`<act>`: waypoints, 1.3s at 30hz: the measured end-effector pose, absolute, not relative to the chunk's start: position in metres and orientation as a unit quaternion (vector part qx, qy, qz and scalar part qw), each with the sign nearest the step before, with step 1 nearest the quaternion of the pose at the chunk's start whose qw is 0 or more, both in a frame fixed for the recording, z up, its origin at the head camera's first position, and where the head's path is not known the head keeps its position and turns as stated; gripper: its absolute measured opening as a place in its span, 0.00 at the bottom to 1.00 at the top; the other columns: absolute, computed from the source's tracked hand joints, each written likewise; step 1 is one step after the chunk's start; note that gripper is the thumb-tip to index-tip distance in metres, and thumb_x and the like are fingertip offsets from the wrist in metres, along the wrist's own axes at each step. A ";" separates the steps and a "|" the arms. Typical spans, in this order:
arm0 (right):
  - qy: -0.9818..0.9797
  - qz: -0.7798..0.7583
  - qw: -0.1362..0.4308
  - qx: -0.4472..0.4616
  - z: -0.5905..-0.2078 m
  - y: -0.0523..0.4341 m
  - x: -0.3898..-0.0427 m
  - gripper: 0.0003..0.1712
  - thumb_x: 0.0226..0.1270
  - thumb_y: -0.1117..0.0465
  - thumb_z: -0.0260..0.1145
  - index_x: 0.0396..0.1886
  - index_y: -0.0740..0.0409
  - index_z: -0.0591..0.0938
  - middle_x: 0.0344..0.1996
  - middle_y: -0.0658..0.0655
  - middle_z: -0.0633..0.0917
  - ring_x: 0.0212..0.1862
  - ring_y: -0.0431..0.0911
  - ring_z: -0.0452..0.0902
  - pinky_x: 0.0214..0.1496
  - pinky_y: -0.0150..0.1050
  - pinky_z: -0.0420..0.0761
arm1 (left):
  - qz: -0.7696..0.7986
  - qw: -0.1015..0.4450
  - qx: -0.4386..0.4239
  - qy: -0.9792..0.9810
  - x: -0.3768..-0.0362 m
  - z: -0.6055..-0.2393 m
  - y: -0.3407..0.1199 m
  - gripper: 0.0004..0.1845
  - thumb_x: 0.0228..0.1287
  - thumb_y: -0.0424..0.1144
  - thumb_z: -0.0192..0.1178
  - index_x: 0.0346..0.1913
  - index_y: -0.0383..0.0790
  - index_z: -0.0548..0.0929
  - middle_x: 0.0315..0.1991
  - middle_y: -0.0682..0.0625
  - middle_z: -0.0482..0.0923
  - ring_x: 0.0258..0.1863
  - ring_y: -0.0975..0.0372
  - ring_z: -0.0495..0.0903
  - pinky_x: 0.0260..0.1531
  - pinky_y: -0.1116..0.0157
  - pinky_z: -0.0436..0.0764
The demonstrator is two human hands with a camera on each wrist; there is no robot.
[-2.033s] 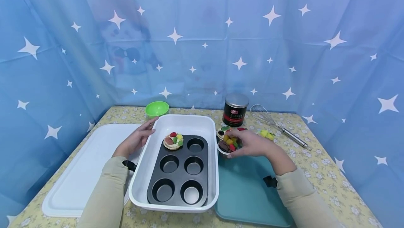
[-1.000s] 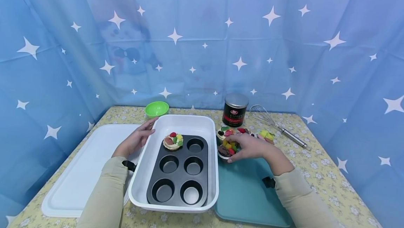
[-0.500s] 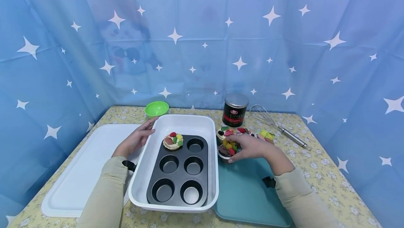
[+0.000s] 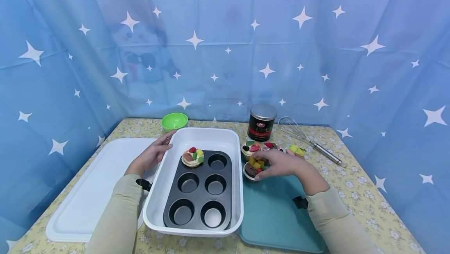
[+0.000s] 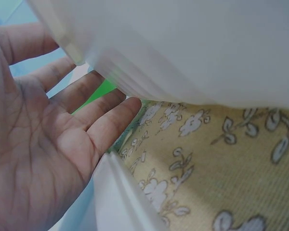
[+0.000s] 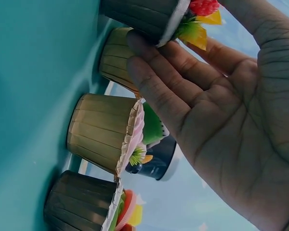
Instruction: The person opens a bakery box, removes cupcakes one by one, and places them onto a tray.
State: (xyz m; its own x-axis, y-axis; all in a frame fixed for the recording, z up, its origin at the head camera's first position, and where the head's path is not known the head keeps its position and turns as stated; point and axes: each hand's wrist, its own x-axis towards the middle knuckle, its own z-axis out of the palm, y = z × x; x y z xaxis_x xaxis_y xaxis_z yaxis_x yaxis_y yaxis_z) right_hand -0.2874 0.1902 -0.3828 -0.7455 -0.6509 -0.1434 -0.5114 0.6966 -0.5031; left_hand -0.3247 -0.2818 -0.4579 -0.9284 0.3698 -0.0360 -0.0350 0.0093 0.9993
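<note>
My right hand (image 4: 281, 164) pinches a chocolate cupcake (image 4: 250, 171) topped with yellow and red fruit pieces, over the far left part of the teal tray (image 4: 281, 215). In the right wrist view that cupcake's dark pleated cup (image 6: 139, 17) lies against the fingertips. Fingers nearly straight, my left hand (image 4: 151, 154) touches the left rim of a deep white pan (image 4: 159, 199). In the left wrist view the fingers (image 5: 113, 122) lie along the pan's outer wall. Inside the pan sits a dark muffin tin (image 4: 202, 193); a fruit-topped cupcake (image 4: 192, 158) fills its far left cup.
More cupcakes (image 4: 249, 148) stand behind the right hand, including a pink-creamed one (image 6: 106, 132). Behind them are an espresso tin (image 4: 261, 123) and a whisk (image 4: 309, 140). A green bowl (image 4: 174, 121) stands at the back left, a white board (image 4: 95, 191) at left.
Over the last half second the chocolate cupcake has turned slightly in my right fingers and shifted a little to the right. My left hand, the pan and the muffin tin have stayed still.
</note>
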 end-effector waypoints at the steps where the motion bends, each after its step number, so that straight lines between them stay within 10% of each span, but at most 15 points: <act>1: 0.907 -0.222 0.158 -0.321 -0.383 0.191 -0.288 0.38 0.60 0.44 0.76 0.67 0.52 0.77 0.57 0.51 0.81 0.55 0.48 0.78 0.59 0.57 0.77 | 0.692 0.146 0.123 0.696 -0.325 -0.458 -0.282 0.36 0.77 0.39 0.49 0.82 0.54 0.49 0.81 0.46 0.46 0.76 0.46 0.57 0.58 0.67 0.77; 39: 0.872 -0.267 0.138 -0.387 -0.379 0.195 -0.288 0.36 0.67 0.39 0.68 0.71 0.48 0.75 0.65 0.55 0.78 0.62 0.53 0.76 0.60 0.61 0.77 | 0.690 0.149 0.109 0.700 -0.323 -0.456 -0.279 0.35 0.77 0.39 0.50 0.81 0.57 0.51 0.80 0.48 0.48 0.75 0.46 0.58 0.58 0.66 0.78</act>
State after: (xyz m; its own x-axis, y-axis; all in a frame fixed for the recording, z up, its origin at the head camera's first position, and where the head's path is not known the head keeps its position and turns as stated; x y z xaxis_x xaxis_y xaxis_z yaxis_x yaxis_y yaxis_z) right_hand -0.2876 0.1954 -0.3791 -0.6621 -0.7487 -0.0332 -0.6021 0.5577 -0.5714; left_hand -0.3233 -0.2793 -0.4556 -0.9318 0.3583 -0.0574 -0.0524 0.0238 0.9983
